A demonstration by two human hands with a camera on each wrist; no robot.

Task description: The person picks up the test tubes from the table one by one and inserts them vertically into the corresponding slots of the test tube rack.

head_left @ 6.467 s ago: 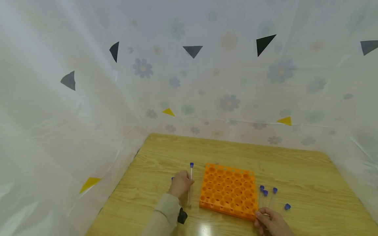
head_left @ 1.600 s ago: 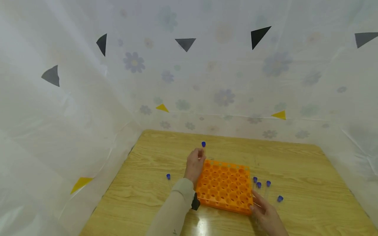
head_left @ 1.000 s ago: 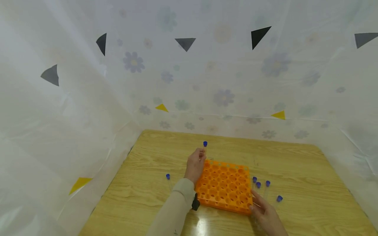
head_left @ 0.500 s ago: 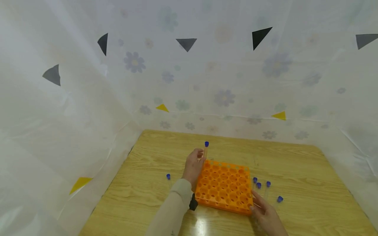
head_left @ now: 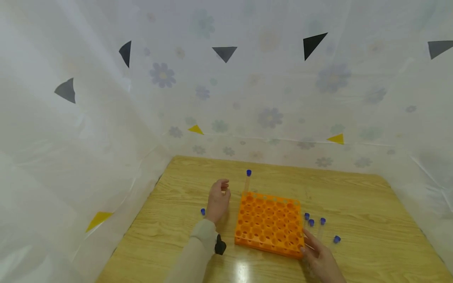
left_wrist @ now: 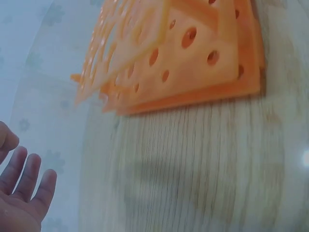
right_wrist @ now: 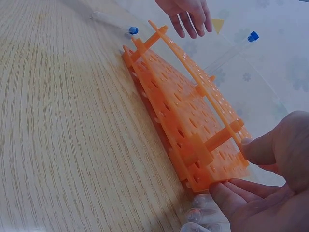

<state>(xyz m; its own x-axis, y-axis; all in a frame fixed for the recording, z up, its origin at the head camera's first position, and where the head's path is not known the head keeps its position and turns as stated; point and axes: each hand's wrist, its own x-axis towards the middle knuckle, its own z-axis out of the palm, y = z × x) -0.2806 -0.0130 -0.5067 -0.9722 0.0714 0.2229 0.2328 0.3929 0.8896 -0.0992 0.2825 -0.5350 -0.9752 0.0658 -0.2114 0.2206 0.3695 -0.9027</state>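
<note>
An orange test tube rack [head_left: 269, 247] with rows of round holes sits on the table. A clear test tube with a blue cap [head_left: 249, 173] stands upright, slightly tilted, in its far left corner. My left hand [head_left: 218, 199] is to the left of the rack, apart from the tube; its fingers are loosely bent and hold nothing, as the left wrist view also shows of the hand [left_wrist: 24, 191]. With thumb on the top plate and fingers below, my right hand [right_wrist: 275, 179] grips the rack's near right corner.
One blue-capped tube [head_left: 203, 211] lies left of my left hand. Several more lie right of the rack, among them one with its cap [head_left: 323, 221] farther back; rounded tube ends [right_wrist: 200, 215] show beneath my right hand. White flowered sheeting [head_left: 269, 118] encloses the wooden table [head_left: 336, 196].
My left hand brought a test tube from the table's left side to the rack's far left corner, then released it and drew back leftward. My right hand stays at the rack's corner.
</note>
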